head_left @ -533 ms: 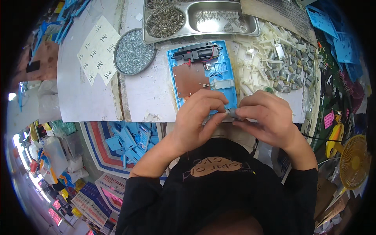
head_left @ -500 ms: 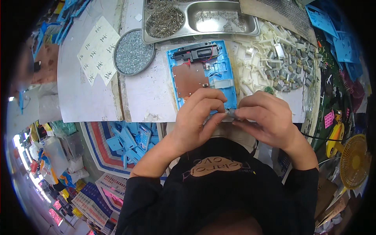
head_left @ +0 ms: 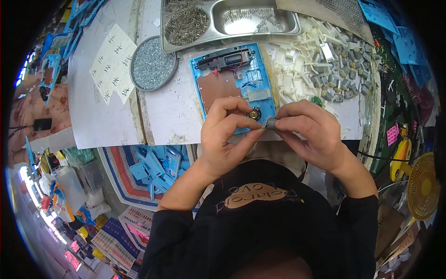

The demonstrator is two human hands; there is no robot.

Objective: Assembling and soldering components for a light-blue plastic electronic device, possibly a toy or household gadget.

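Observation:
Between thumb and fingers my right hand [head_left: 312, 132] pinches a small grey cylindrical part [head_left: 271, 122]. My left hand [head_left: 231, 139] is also closed in a pinch, its fingertips meeting the near end of that part; whatever they grip is too small to make out. Just beyond both hands lies an open blue plastic casing [head_left: 266, 83]. Inside it are a brown circuit board [head_left: 216, 87], a long black module [head_left: 223, 59] with red wires, a clear-white piece [head_left: 258, 95] and a round black part with a brass-coloured centre [head_left: 254, 114]. My left hand covers the casing's near left corner.
A round tray of small metal pieces [head_left: 174, 74] stands left of the casing, beside a handwritten paper [head_left: 111, 65]. Behind is a steel tray [head_left: 211, 21] with springs. White plastic parts [head_left: 290, 69] and grey parts [head_left: 346, 69] are heaped right. Another person's arm [head_left: 58, 109] shows far left.
Both hands have risen slightly, still pinching at the grey part. The round part in the casing has come into sight. The whole view has shifted a little, and another person's arm shows more clearly.

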